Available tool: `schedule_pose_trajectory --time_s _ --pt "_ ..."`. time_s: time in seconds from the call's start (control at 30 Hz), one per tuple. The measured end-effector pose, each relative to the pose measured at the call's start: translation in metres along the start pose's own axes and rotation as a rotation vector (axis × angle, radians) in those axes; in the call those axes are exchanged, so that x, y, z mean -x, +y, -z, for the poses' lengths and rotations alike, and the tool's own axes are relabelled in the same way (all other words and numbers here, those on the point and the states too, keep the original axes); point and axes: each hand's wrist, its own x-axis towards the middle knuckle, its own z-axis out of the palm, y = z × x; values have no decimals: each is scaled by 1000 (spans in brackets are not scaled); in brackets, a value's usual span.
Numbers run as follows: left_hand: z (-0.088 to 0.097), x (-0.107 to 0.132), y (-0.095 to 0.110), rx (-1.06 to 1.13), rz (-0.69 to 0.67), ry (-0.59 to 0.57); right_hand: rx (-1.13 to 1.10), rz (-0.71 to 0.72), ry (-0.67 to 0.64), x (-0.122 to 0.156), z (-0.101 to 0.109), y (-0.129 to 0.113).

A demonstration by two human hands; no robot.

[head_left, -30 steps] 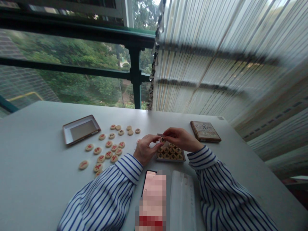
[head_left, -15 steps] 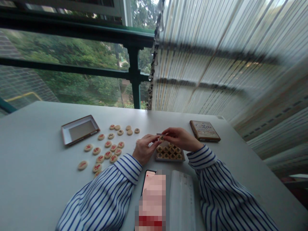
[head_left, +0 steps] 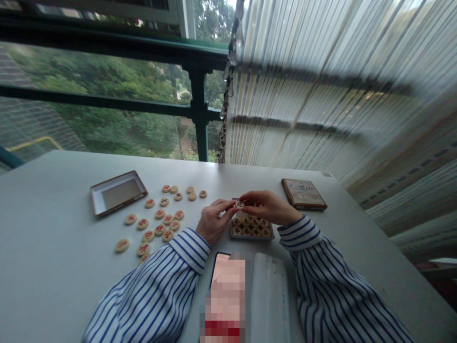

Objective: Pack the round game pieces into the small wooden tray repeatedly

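Observation:
A round wooden chess piece [head_left: 239, 205] is pinched between the fingertips of my left hand [head_left: 213, 221] and my right hand [head_left: 266, 206], just above a small tray [head_left: 252, 236]. Two rows of dark-marked pieces [head_left: 251, 227] lie in that tray. Both hands have their fingers closed on the one piece. Both arms wear blue-striped sleeves.
Several loose pieces with red marks [head_left: 153, 226] lie on the white table [head_left: 53, 267] to the left, with a few more [head_left: 183, 193] behind them. An open shallow box [head_left: 117, 192] sits far left, a closed patterned box [head_left: 303, 193] at right. A phone [head_left: 218, 267] and white paper [head_left: 269, 295] lie near me.
The piece held between my fingers has turned slightly and risen a little; my hands stay in nearly the same place above the tray.

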Motion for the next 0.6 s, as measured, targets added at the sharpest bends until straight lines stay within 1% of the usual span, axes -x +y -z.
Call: schedule_pose_trajectory --time_s 0.23,0.47,0.6 --pt "1 -1 2 18 21 -15 42 8 1 0 1 0" --pt "0 0 0 38 16 9 165 84 45 0 0 1" --pt "0 0 0 26 16 1 231 118 44 1 0 1"
